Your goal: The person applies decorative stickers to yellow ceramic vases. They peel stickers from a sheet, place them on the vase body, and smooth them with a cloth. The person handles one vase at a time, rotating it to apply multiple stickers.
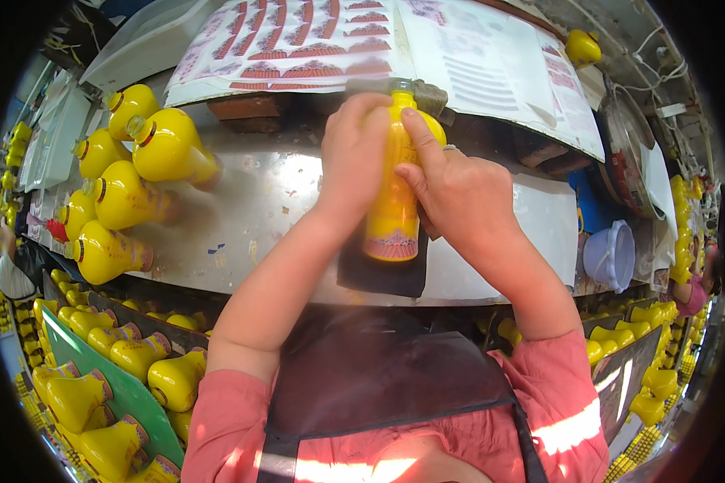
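Note:
A glossy yellow bottle [392, 211] lies lengthwise in front of me, its neck pointing away and a purple-and-red patterned band round its base. Beneath its near end is a black cloth [383, 278]. My left hand [356, 145] is closed against the bottle's left side, its fingers somewhat blurred near the neck. From the right, my right hand [467, 183] holds the bottle; its index finger and thumb press on the upper surface, while the other fingers are mostly hidden behind it. A ring shows on that hand.
Several yellow bottles [169, 145] stand at the table's left. Printed decal sheets [322, 40] cover a raised board at the back. A light purple bucket [610, 256] is at the right. Racks of yellow bottles [141, 354] flank me, with a green board [117, 386] at left.

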The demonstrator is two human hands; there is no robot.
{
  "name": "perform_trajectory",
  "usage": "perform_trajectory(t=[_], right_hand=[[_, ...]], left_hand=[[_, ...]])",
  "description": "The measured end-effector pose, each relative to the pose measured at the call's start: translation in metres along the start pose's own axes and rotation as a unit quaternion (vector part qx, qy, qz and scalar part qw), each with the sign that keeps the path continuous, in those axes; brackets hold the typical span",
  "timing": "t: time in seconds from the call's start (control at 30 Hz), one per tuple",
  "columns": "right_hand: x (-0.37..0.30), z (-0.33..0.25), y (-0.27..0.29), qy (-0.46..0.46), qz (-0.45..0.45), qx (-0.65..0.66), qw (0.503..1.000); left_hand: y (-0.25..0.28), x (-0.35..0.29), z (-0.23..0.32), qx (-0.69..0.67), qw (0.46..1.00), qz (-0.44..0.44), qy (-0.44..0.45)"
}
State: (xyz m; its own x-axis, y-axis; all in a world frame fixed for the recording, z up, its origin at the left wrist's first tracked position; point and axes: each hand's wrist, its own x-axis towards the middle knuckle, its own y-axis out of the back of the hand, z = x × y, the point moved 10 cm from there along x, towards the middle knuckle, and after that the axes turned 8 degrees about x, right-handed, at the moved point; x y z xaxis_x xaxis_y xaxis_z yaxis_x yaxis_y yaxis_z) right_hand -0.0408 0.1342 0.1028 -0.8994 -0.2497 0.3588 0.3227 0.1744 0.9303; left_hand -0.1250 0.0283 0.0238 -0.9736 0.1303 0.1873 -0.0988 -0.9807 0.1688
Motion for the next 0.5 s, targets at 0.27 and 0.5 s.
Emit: perform_trajectory(t=[0.27, 0.5], right_hand=[[0.001, 0.002, 0.001, -0.005, 0.004, -0.020, 1.000], [0.005, 0.013, 0.011, 0.019, 0.038, 0.155, 0.987]], left_hand=[[0.002, 0.002, 0.020, 0.122, 0.989, 0.017, -0.087], [0.001, 0.006, -0.001, 0.024, 0.999, -0.016, -0.020]])
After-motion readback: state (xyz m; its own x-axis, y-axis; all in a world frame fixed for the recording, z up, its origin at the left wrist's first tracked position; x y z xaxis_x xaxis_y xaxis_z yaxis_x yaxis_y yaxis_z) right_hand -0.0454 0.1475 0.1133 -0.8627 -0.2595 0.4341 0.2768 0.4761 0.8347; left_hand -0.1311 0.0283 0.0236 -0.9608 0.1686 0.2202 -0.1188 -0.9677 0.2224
